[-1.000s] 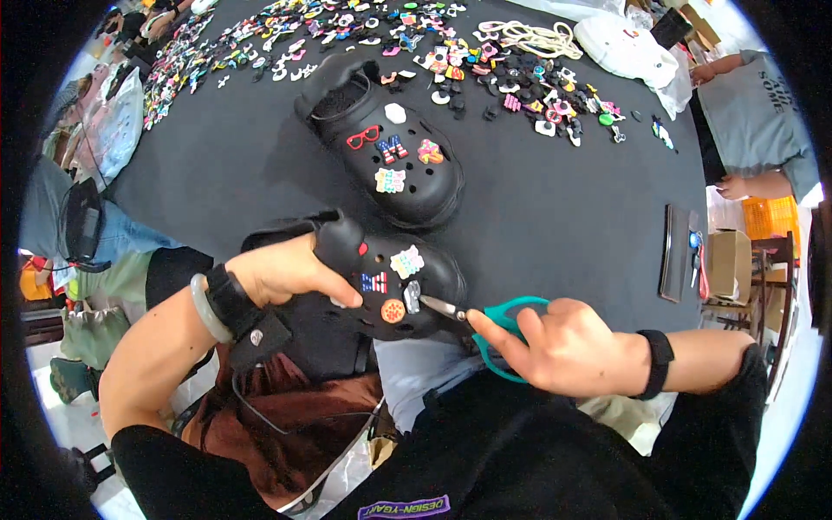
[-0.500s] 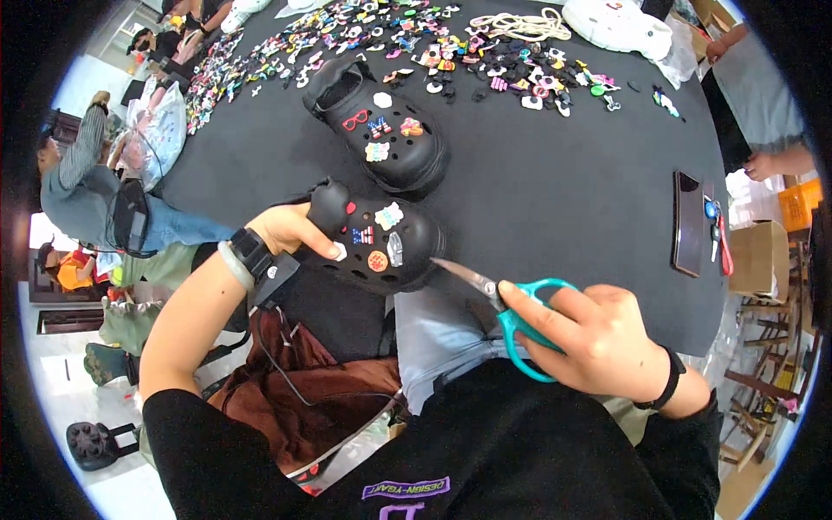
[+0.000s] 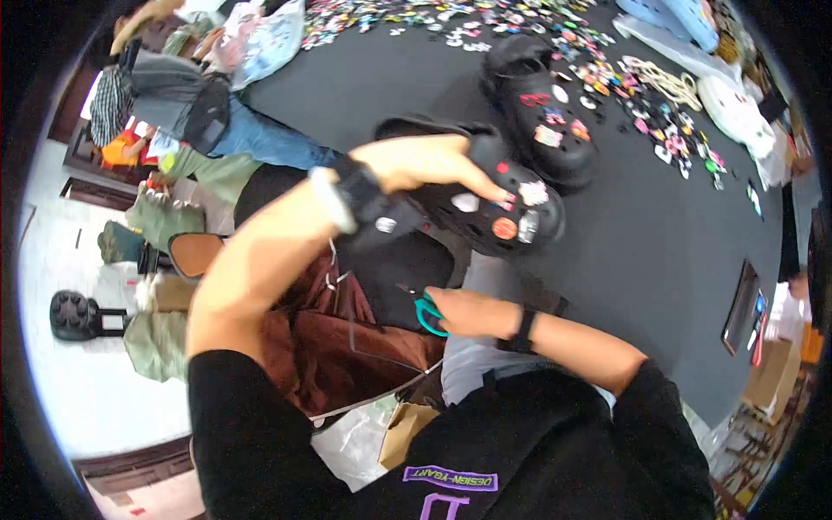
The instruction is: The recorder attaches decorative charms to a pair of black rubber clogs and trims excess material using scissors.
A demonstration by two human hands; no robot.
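Note:
A black clog [image 3: 472, 227] with colourful charms lies at the table's near edge. My left hand [image 3: 420, 165] reaches over its opening, closed on the upper. One extended digit touches a small flag-coloured charm [image 3: 505, 203]; the other fingers are hidden. Around it sit a white charm [image 3: 465, 203], a round orange one [image 3: 503, 228] and a silvery one [image 3: 528, 227]. Lower down, above my lap, my right hand [image 3: 472, 313] is closed around teal-handled scissors [image 3: 427, 315], blurred, their blades hardly visible. Beyond stands the second black clog [image 3: 568, 165], with charms too.
Loose charms [image 3: 485, 17] are heaped along the far side of the dark table [image 3: 641, 243]. A pale cord [image 3: 663, 80] and a white clog [image 3: 735, 113] lie far right, a phone [image 3: 741, 308] at the right edge. Someone in jeans [image 3: 273, 134] is at the left.
My view has turned, shifting the table contents rightward. My right hand and the scissors have moved from beside the clog's toe down over my lap. My left digit now touches the flag charm.

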